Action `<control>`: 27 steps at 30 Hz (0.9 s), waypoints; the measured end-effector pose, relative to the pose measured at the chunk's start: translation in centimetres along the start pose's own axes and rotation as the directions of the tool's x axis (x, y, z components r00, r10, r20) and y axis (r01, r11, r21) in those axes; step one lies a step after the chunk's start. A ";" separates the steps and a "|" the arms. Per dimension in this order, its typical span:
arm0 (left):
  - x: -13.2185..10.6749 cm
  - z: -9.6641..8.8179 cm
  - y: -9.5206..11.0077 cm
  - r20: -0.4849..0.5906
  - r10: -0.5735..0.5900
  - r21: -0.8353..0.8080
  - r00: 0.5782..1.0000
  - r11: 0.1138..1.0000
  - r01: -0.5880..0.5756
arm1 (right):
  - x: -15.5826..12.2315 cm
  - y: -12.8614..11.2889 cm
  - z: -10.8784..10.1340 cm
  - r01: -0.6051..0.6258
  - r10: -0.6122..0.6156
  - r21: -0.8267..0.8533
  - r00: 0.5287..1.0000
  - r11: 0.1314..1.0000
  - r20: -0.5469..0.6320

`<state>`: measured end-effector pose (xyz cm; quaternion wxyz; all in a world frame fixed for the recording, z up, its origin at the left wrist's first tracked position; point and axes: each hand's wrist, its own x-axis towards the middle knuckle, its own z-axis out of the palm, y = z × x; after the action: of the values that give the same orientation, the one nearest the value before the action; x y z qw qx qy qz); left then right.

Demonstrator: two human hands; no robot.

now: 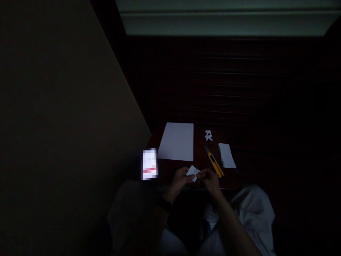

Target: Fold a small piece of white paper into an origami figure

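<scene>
In a dim room, a small folded piece of white paper (pixel 193 172) is pinched between both my hands, just above the near edge of a dark wooden table (pixel 199 160). My left hand (pixel 180 179) grips its left side with closed fingers. My right hand (pixel 210 179) grips its right side, fingers also closed. A yellow utility knife (pixel 214 163) lies on the table just beyond my right hand.
A blank white sheet (pixel 177 141) lies at the table's left. A smaller white sheet (pixel 226 155) lies right of the knife. Small paper scraps (pixel 208 135) sit farther back. A lit phone screen (pixel 149 164) glows at the left. A wall stands on the left.
</scene>
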<state>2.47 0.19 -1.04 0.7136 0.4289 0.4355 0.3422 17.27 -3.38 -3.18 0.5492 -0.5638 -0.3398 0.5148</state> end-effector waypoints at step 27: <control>-0.2 0.2 0.4 -0.024 0.000 0.039 1.000 0.999 0.000 | -0.9 -1.6 0.4 0.067 -0.084 -0.214 0.994 0.974 -0.070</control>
<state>2.52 0.18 -0.56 0.6999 0.4387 0.4505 0.3388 16.95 -3.84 -1.41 0.5182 -0.6256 -0.3918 0.4318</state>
